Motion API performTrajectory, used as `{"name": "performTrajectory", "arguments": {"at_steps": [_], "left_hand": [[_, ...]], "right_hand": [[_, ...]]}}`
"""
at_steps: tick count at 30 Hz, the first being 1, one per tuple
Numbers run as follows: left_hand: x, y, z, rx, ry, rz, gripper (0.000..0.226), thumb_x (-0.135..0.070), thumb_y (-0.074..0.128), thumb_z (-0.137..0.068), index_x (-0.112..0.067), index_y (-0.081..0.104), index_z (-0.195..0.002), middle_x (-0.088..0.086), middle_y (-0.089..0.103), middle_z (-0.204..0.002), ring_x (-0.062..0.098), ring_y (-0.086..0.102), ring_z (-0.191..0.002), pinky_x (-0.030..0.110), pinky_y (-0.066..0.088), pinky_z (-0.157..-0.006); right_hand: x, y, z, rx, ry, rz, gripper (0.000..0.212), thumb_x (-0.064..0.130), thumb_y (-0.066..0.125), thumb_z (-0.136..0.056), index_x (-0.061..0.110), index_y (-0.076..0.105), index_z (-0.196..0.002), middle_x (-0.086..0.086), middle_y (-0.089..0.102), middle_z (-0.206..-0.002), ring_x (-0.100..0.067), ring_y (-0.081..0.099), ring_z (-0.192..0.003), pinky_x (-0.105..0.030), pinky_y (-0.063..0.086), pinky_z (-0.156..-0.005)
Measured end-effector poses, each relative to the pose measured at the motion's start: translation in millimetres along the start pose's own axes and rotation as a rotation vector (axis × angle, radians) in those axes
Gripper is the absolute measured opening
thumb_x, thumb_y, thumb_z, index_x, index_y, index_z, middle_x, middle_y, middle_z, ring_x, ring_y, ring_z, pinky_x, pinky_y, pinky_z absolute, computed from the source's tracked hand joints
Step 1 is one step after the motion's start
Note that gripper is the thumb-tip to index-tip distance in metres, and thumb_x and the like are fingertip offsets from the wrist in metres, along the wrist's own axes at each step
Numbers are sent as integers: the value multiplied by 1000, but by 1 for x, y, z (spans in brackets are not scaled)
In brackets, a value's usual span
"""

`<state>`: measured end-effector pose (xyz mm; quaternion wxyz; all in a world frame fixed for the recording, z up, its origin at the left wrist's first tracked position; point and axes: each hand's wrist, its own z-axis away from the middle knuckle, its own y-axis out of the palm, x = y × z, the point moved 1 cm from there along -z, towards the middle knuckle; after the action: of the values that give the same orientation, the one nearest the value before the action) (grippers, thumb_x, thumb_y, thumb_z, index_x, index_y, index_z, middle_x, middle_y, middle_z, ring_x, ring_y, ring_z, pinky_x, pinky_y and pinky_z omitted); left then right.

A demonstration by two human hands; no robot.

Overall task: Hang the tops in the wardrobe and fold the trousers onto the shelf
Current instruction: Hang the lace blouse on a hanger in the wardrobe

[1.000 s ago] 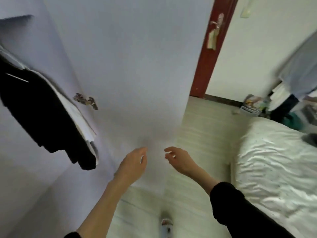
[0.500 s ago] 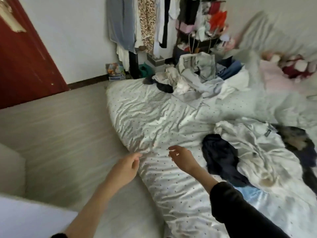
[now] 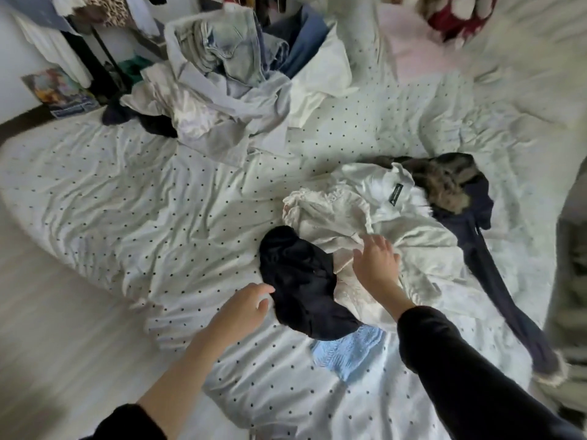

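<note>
Over the bed (image 3: 133,217), both arms were extended forward, palms down. Right hand (image 3: 376,265) was spread flat on the white garment (image 3: 381,217), nothing gripped. Left hand (image 3: 244,306) was held relaxed and empty just beside the black garment (image 3: 301,290), fingertips near its left edge. Bare dotted sheet was left open to the left, up to the bed edge. Black garment was laid long axis running near-right to far-left, touching the white one.
</note>
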<state>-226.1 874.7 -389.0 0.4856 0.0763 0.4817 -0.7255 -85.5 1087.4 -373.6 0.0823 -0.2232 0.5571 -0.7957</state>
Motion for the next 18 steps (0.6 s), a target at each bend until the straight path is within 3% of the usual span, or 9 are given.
{"name": "performTrajectory", "arguments": {"at_steps": [3,5,7,9,11,13,15,18], "left_hand": [[-11,5,-19,13,-9,-14,37,-19,36,-101,-20,43,-138,-5,45,-139,10,45,-126,21,35,-102],[-14,4,-33,11,-25,-10,36,-18,36,-101,-20,45,-136,-5,46,-139,9,45,-125,21,35,-102],[-18,0,-44,-1,-19,-26,36,-18,37,-101,-19,47,-135,-4,48,-136,9,50,-120,19,38,-96],[-23,-3,-54,-28,-8,-30,35,-18,38,-100,-18,48,-134,-3,51,-132,11,57,-107,18,43,-86],[-33,-5,-64,-62,17,-16,36,-16,39,-100,-18,49,-134,-3,50,-132,12,57,-108,19,44,-85],[-50,-5,-73,-135,107,-33,39,-12,42,-98,-17,45,-137,-1,47,-138,14,49,-122,19,38,-96],[-73,-5,-82,-230,259,-80,48,-6,44,-96,-16,37,-143,3,38,-146,18,37,-134,23,31,-107],[-112,-6,-96,-263,526,-244,60,-1,48,-94,-25,31,-147,1,17,-157,22,14,-145,32,19,-112]], "right_hand": [[-19,5,-40,8,61,61,54,27,43,-97,15,25,-146,-5,33,-148,-27,30,-135,-51,23,-110],[-28,9,-61,63,126,103,53,26,43,-97,11,25,-144,-7,45,-139,-27,38,-130,-50,23,-108],[-34,13,-74,90,171,108,34,18,42,-93,10,44,-126,-9,61,-113,-27,52,-113,-48,27,-106],[-36,14,-76,76,160,19,15,14,43,-89,11,58,-93,-6,59,-82,-27,58,-90,-45,33,-100],[-38,12,-66,95,70,-175,22,18,48,-91,9,58,-74,-4,57,-70,-27,59,-73,-40,47,-87],[-39,1,-47,115,-45,-319,20,19,55,-93,4,67,-89,-4,66,-84,-23,62,-76,-30,50,-75],[-39,-14,-26,165,-183,-366,23,18,61,-91,7,69,-109,-4,66,-101,-17,60,-85,-19,41,-74],[-39,-30,-4,294,-281,-512,22,13,68,-86,9,71,-107,-5,67,-101,-13,57,-82,-11,39,-70]]}}
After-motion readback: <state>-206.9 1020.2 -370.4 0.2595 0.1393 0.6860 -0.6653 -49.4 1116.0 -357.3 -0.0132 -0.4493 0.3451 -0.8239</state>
